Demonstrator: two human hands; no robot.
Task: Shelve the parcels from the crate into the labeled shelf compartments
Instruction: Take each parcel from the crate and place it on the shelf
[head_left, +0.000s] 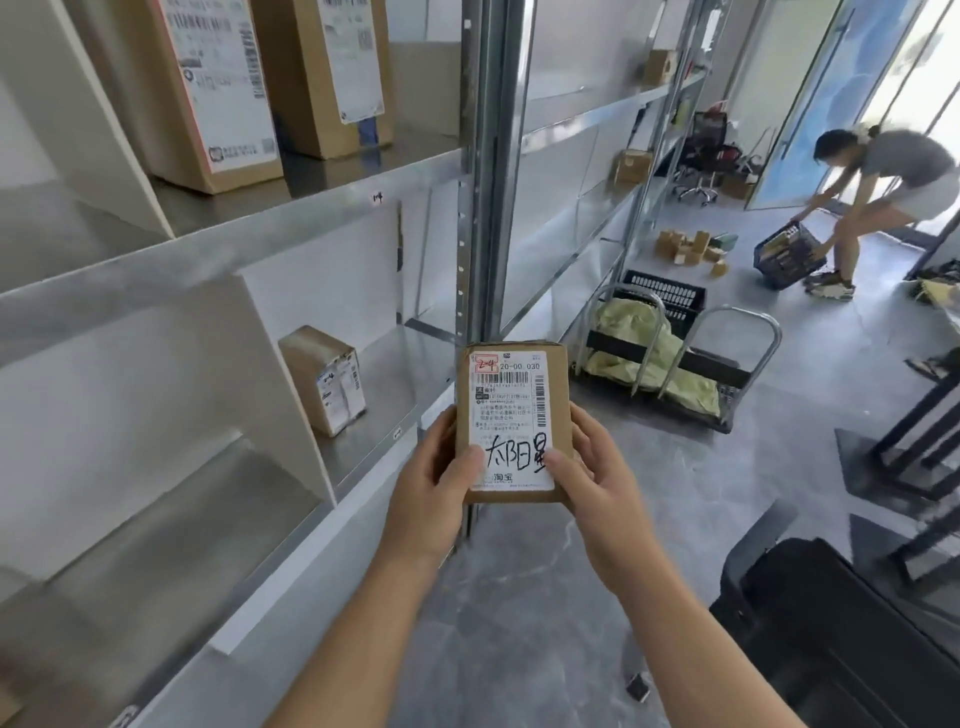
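Two hands are showing, a left hand (431, 483) and a right hand (592, 467), holding one parcel (511, 421). Three boxes are sitting on the near shelves (311, 208): two tall boxes (208, 104), one small box (324, 379). Two crates are showing, a near crate (670, 293) and a far crate (787, 254), with one cart (768, 332) and one other person (893, 171).

Both hands are holding a small cardboard parcel (513, 422) upright, label facing camera: left hand (435, 480) is gripping the left edge, right hand (589, 475) the right edge, thumbs pressing on the label's lower part. Metal shelf unit (291, 218) is running along the left; a small box (324, 379) is sitting in a middle compartment, two larger boxes (218, 88) are standing on the shelf above. A cart (670, 348) with yellow-green bags is sitting on the floor behind. Far right, a person (883, 192) is bending over a dark crate (787, 254).
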